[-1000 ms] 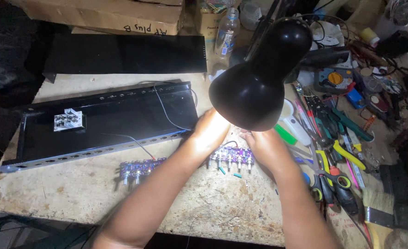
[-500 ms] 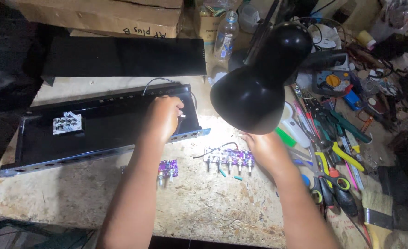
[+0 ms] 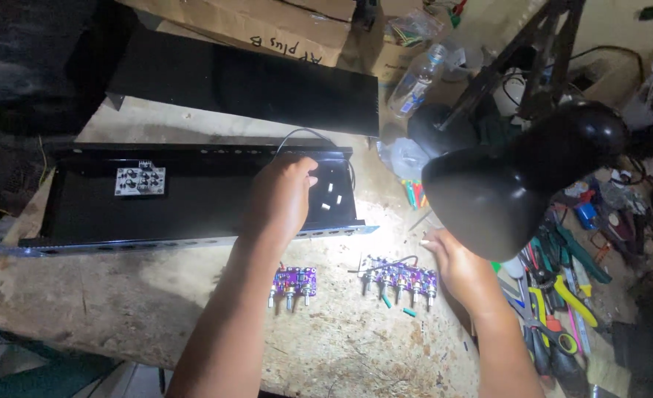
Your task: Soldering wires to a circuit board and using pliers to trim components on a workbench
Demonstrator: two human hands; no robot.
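Observation:
My left hand [image 3: 286,200] reaches into the right end of a long black metal chassis [image 3: 193,195]. Its fingers bend down onto the chassis floor beside two small white standoffs [image 3: 328,196] and a thin black wire [image 3: 297,136]; what lies under the fingers is hidden. My right hand [image 3: 460,271] rests on the bench against the right end of a purple circuit board [image 3: 398,278] with several knob shafts. Its fingers are loosely apart and nothing shows in them. A smaller purple board [image 3: 294,281] lies alone between my arms. A small white board [image 3: 140,180] sits in the chassis's left part.
A black desk lamp head [image 3: 522,180] hangs over the bench's right side, above my right hand. Pliers, cutters and screwdrivers [image 3: 555,295] crowd the right edge. A flat black cover panel [image 3: 245,81], cardboard boxes [image 3: 267,26] and a plastic bottle [image 3: 415,81] stand behind the chassis.
My left hand left the purple board and went up into the chassis's right end, where it stays. My right hand remains by the larger board.

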